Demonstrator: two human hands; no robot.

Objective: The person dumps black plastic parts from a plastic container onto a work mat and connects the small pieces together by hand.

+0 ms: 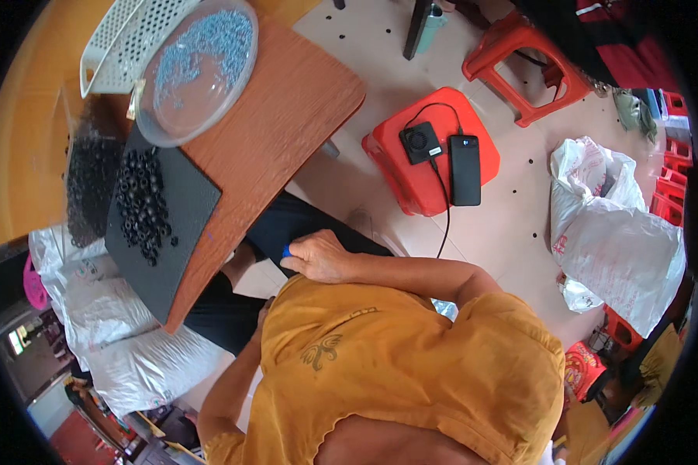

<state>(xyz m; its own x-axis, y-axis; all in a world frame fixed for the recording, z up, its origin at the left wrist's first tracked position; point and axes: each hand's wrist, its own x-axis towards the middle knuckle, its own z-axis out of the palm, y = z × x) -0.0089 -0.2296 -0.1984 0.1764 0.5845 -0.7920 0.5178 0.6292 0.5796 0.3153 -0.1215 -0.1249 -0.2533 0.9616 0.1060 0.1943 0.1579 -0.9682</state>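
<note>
Two hands lie apart, the right hand (318,256) curled by one thigh (287,222) with one blue bit (287,252) at its fingers, the left hand (264,313) mostly hidden, each grip impossible to tell, near one mat (192,198) of many rings (141,203).

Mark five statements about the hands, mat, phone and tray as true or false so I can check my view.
1. Black ring-shaped pieces lie on the dark mat. True.
2. The left hand is fully in view. False: the yellow shirt hides most of it.
3. Something blue shows at the right hand. True.
4. The phone lies on the mat. False: it lies on a red stool.
5. The round tray holds small blue pieces. True.
</note>
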